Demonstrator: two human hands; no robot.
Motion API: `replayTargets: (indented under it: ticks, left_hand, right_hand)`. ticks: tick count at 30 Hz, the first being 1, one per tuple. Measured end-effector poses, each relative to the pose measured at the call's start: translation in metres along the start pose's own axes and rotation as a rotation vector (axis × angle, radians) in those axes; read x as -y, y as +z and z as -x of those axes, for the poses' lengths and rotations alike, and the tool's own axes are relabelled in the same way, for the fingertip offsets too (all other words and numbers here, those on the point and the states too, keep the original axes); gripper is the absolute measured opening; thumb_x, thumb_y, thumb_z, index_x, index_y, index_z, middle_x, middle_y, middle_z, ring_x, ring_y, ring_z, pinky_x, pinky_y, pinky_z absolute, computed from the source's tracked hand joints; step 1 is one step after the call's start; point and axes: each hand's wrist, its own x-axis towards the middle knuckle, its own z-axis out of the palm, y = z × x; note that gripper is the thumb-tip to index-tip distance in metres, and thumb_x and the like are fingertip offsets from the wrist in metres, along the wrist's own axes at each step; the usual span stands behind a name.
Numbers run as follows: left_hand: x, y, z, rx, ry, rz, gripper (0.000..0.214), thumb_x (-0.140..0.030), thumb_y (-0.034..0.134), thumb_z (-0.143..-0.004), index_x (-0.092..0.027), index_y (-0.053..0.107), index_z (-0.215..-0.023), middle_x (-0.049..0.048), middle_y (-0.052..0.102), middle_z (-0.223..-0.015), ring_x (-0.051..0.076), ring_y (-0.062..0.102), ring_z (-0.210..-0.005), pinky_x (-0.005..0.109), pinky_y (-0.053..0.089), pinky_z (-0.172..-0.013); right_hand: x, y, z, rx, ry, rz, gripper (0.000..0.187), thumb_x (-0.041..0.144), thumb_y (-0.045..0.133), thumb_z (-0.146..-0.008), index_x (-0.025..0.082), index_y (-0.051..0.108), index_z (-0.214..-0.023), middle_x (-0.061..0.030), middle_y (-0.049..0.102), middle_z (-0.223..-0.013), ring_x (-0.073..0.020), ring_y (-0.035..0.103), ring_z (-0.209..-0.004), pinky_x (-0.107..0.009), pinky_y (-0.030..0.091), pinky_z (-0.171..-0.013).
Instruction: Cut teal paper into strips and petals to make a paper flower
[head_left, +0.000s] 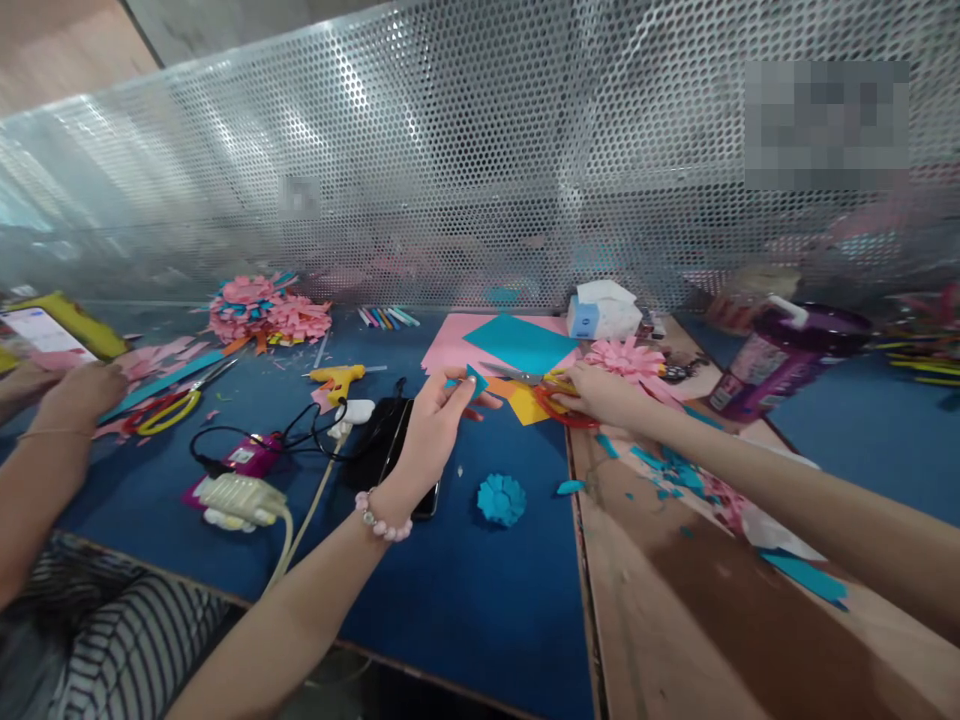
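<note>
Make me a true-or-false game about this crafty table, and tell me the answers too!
1. The left hand pinches small blue paper. True.
2. The right hand touches scissors. True.
3. The blue flower lies on the pink sheet. False: the blue flower lies on the blue tabletop.
4. The bead bracelet circles the right wrist. False: the bead bracelet circles the left wrist.
5. The glue gun is yellow. True.

two pairs of scissors (576, 418), one glue gun (337, 380), one blue flower (501, 500), one purple tumbler (780, 355), one tissue pack (591, 318)
</note>
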Motion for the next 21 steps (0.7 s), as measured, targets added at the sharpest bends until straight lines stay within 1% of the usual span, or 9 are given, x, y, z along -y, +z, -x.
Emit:
replayTargets:
  ticks: [3,6,9,12,14,16,17,19,21]
  left_hand:
    - [-0.001,0.001,0.000,-0.007,-0.022,0.037,0.013,-0.027,0.067,-0.082,-0.018,0.060,-0.088,0.0052,0.070,-0.074,0.019,0.070,-0.077,0.026,0.051,-0.064]
    - [-0.004,0.002,0.001,-0.031,-0.063,0.091,0.014,-0.026,0.069,-0.080,-0.017,0.061,-0.086,0.0051,0.071,-0.077,0.019,0.070,-0.076,0.025,0.051,-0.060]
    - [-0.007,0.003,0.002,-0.055,-0.072,0.105,0.014,-0.024,0.071,-0.078,-0.016,0.064,-0.085,0.0060,0.070,-0.084,0.018,0.070,-0.074,0.022,0.049,-0.054]
    - [-0.008,0.004,0.004,-0.057,-0.040,0.062,0.015,-0.027,0.072,-0.078,-0.016,0.066,-0.085,0.0063,0.069,-0.084,0.016,0.069,-0.070,0.021,0.047,-0.050]
    - [-0.007,0.003,0.004,-0.041,-0.017,0.021,0.016,-0.029,0.071,-0.078,-0.016,0.066,-0.086,0.0062,0.069,-0.083,0.016,0.068,-0.068,0.021,0.047,-0.048]
    - [-0.006,0.003,0.004,-0.035,-0.005,-0.001,0.016,-0.029,0.071,-0.078,-0.016,0.067,-0.087,0.0060,0.069,-0.083,0.015,0.066,-0.066,0.022,0.047,-0.048]
    - [-0.005,0.002,0.004,-0.038,-0.006,-0.003,0.016,-0.028,0.071,-0.077,-0.015,0.068,-0.087,0.0058,0.069,-0.082,0.015,0.066,-0.065,0.022,0.047,-0.048]
    - [-0.005,0.003,0.004,-0.049,-0.015,-0.001,0.018,-0.026,0.073,-0.075,-0.015,0.069,-0.089,0.0057,0.069,-0.080,0.015,0.066,-0.065,0.023,0.049,-0.050]
    - [-0.005,0.004,0.004,-0.057,-0.034,0.002,0.021,-0.024,0.075,-0.073,-0.014,0.069,-0.090,0.0062,0.070,-0.080,0.016,0.067,-0.067,0.024,0.050,-0.053]
  right_hand:
    - [0.006,-0.012,0.007,-0.001,0.169,-0.276,0.034,0.045,0.058,-0.086,0.014,0.066,-0.098,-0.0076,0.069,-0.082,-0.0163,0.063,-0.071,-0.023,0.043,-0.060]
    - [0.014,-0.026,0.024,0.092,0.346,-0.637,0.037,0.052,0.058,-0.084,0.016,0.064,-0.081,-0.0052,0.066,-0.067,-0.0153,0.059,-0.059,-0.023,0.041,-0.049]
    - [0.026,-0.036,0.049,0.163,0.403,-1.155,0.032,0.044,0.066,-0.079,0.015,0.064,-0.092,-0.0077,0.070,-0.085,-0.0171,0.065,-0.072,-0.025,0.049,-0.057]
    - [0.040,-0.040,0.076,0.196,0.424,-1.507,0.032,0.031,0.073,-0.072,0.017,0.062,-0.099,-0.0088,0.069,-0.101,-0.0185,0.067,-0.088,-0.027,0.055,-0.074]
    - [0.050,-0.039,0.093,0.220,0.502,-1.653,0.036,0.028,0.078,-0.067,0.018,0.061,-0.097,-0.0072,0.068,-0.098,-0.0167,0.068,-0.083,-0.026,0.055,-0.073]
    - [0.058,-0.036,0.105,0.253,0.610,-1.735,0.041,0.030,0.083,-0.063,0.019,0.061,-0.096,-0.0057,0.067,-0.093,-0.0146,0.067,-0.076,-0.024,0.055,-0.067]
    - [0.061,-0.035,0.110,0.264,0.622,-1.757,0.044,0.031,0.085,-0.060,0.020,0.062,-0.095,-0.0047,0.066,-0.089,-0.0138,0.065,-0.071,-0.024,0.054,-0.064]
    - [0.066,-0.035,0.116,0.304,0.564,-1.769,0.044,0.035,0.087,-0.059,0.021,0.064,-0.093,-0.0035,0.063,-0.085,-0.0121,0.061,-0.065,-0.023,0.053,-0.061]
    - [0.070,-0.036,0.123,0.315,0.475,-1.771,0.040,0.041,0.085,-0.060,0.025,0.066,-0.091,-0.0033,0.060,-0.080,-0.0113,0.056,-0.060,-0.021,0.047,-0.051]
